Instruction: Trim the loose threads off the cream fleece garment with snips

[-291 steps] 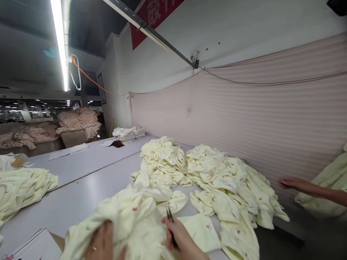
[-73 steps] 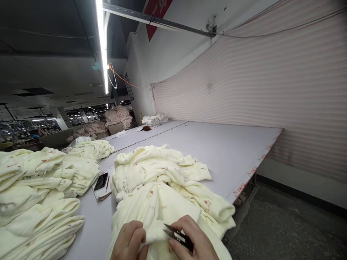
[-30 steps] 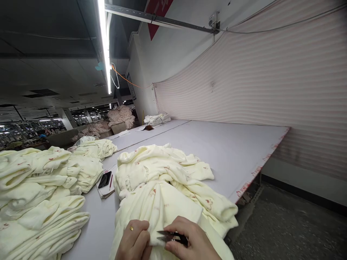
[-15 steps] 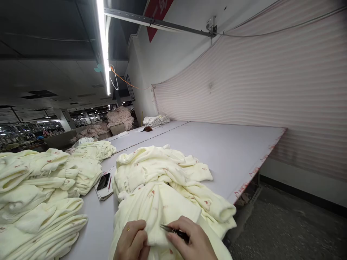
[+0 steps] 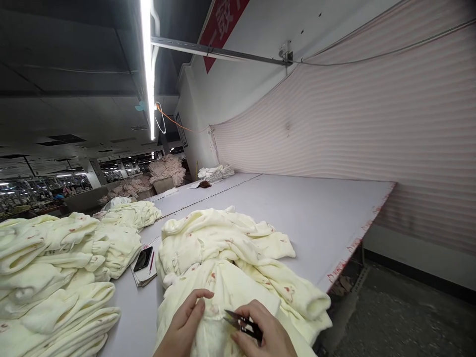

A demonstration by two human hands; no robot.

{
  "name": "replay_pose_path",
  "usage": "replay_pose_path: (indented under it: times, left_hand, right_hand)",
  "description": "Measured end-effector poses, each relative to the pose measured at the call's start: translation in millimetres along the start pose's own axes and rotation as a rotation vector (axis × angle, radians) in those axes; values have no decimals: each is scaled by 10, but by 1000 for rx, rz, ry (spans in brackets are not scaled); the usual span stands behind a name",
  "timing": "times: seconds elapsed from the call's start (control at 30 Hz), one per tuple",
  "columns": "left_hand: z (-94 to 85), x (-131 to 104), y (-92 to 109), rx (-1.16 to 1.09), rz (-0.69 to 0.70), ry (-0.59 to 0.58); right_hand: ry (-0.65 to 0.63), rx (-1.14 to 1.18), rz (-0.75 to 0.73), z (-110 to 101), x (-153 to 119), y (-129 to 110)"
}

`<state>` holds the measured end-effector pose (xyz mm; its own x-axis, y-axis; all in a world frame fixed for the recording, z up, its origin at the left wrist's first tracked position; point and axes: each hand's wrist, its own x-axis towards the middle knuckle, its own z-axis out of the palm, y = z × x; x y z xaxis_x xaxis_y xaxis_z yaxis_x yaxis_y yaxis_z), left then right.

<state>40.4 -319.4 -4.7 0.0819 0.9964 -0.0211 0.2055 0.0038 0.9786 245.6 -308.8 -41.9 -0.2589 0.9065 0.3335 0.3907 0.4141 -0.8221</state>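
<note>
A pale yellow plush garment point(image 5: 256, 287) with small reddish prints lies bunched in front of me. My left hand point(image 5: 188, 320) rests against its near part, index finger stretched out and thumb a little apart from it; its other fingers are mostly hidden. In my right hand point(image 5: 262, 329) are small black thread snips point(image 5: 243, 323). Their blades are spread and point left, close to a gathered seam point(image 5: 213, 317) in the cloth between my hands.
Pale yellow garments point(image 5: 55, 287) are heaped at the left. A phone point(image 5: 143, 259) and a red pen point(image 5: 151, 263) lie on papers point(image 5: 143, 280) on the table point(image 5: 316, 213). Folded white cloth point(image 5: 215, 172) sits at the far end. Striped fabric point(image 5: 334, 114) covers the wall.
My left hand's fingers have loosened and its index finger now reaches forward. The snips' blades have spread apart. My view has tilted up slightly.
</note>
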Motion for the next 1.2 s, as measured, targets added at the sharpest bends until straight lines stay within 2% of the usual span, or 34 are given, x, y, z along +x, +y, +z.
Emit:
replay_pose_path:
  times: [0.13, 0.3, 0.4, 0.57, 0.67, 0.8, 0.9, 1.0, 1.1, 1.2]
  left_hand:
    - [31, -3, 13, 31, -4, 1]
    - [66, 12, 10, 138, 65, 42]
    - [87, 7, 43, 148, 61, 48]
    - [125, -4, 94, 167, 35, 57]
    - [135, -1, 87, 169, 40, 47]
    - [142, 5, 76, 205, 58, 27]
    - [149, 10, 64, 227, 50, 25]
    - [170, 17, 47, 222, 49, 11]
    - [200, 21, 48, 195, 49, -9]
    - [215, 22, 63, 188, 51, -17]
  right_hand:
    - [-15, -91, -66, -95, -50, -81]
    - [-16, -80, -26, -54, 2, -136]
    - [-47, -81, 5, -71, 9, -126]
    - [-17, -47, 36, -129, 4, -75]
    - [-34, -40, 14, -135, 8, -46]
    - [29, -82, 22, -163, -15, -30]
    - [1, -108, 7, -196, -57, -43]
    - [-26, -207, -83, -165, -88, -65]
    - [16, -343, -152, -77, -77, -65]
    - [70, -318, -112, -21, -52, -42]
